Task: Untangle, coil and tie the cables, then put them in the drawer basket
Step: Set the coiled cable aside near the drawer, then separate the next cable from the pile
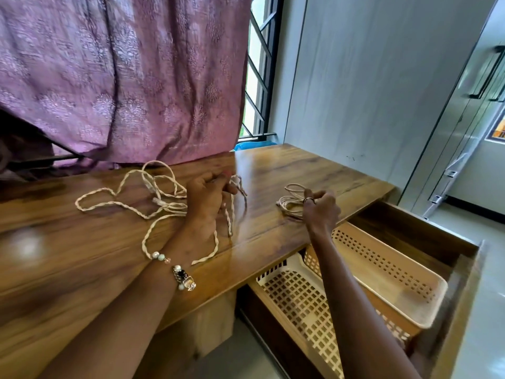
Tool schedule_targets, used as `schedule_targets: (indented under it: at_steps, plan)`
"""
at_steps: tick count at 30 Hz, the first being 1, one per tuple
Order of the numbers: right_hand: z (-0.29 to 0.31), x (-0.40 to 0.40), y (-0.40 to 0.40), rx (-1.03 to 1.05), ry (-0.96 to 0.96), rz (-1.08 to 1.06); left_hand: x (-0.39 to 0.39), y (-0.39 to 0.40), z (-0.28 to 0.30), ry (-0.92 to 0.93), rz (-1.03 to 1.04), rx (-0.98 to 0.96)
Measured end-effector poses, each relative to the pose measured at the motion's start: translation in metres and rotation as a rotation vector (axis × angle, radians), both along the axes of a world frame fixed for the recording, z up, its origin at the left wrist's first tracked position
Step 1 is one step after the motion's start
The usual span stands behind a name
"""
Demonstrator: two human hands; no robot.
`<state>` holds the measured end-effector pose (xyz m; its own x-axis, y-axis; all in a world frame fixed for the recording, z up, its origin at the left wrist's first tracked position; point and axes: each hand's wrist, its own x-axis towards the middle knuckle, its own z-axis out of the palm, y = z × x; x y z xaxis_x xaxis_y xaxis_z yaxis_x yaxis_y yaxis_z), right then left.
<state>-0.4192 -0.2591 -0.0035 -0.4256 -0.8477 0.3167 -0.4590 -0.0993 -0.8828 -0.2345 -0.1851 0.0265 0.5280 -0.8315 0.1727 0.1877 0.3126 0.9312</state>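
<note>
A long cream braided cable (120, 199) sprawls in loose loops across the wooden desk (82, 258). My left hand (209, 199) rests among its strands and grips part of it near the desk's middle. To the right, my right hand (321, 207) pinches a small coiled cream cable (291, 205) that lies on the desk near the front edge. Below the desk an open drawer (464, 269) holds a tan perforated basket (388, 272) and a white lattice basket (297, 296), both with nothing visible inside.
A purple patterned curtain (123, 77) hangs behind the desk on the left. A barred window (258, 77) and a pale wall (369, 77) stand behind. A cabinet with dark handles (486, 75) is at the right. Tiled floor lies beyond the drawer.
</note>
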Motion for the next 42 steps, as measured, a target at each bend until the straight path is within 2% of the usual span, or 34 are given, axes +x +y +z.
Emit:
schedule_targets:
  at_steps: [6, 9, 12, 16, 18, 24, 26, 29, 32, 37, 40, 42]
  plan:
    - [0.013, 0.056, 0.028, -0.165, -0.032, 0.309, 0.039, 0.023, 0.004, 0.022, 0.117, -0.015]
    - [0.018, 0.086, 0.051, -0.312, -0.022, 0.421, 0.061, 0.04, 0.004, 0.024, 0.191, -0.009]
    - [0.021, 0.114, 0.08, -0.489, 0.072, 0.508, 0.079, 0.063, 0.003, 0.053, 0.234, -0.019]
    - [0.015, 0.154, 0.102, -0.594, 0.322, 0.705, 0.114, 0.089, -0.007, -0.058, 0.363, 0.054]
    - [0.014, 0.172, 0.107, -0.535, 0.436, 0.776, 0.133, 0.1, -0.012, -0.106, 0.394, 0.123]
    - [-0.006, 0.209, 0.081, -0.121, 0.919, 0.839, 0.173, 0.134, -0.023, -0.266, 0.38, 0.32]
    - [-0.012, 0.217, 0.076, -0.088, 1.025, 0.759, 0.185, 0.14, -0.028, -0.294, 0.345, 0.364]
    - [-0.012, 0.224, 0.07, -0.164, 1.054, 0.577, 0.197, 0.142, -0.036, -0.335, 0.306, 0.391]
    - [-0.006, 0.234, 0.061, -0.304, 0.985, 0.547, 0.213, 0.14, -0.044, -0.335, 0.324, 0.411]
    - [0.024, 0.262, 0.073, -0.469, 0.59, 0.65, 0.231, 0.138, -0.044, -0.337, 0.327, 0.335]
    - [0.046, 0.291, 0.08, -0.332, 0.216, 0.842, 0.234, 0.142, -0.038, -0.356, 0.234, 0.288]
    - [0.061, 0.306, 0.091, -0.109, -0.162, 1.064, 0.238, 0.147, -0.033, -0.483, 0.205, 0.239]
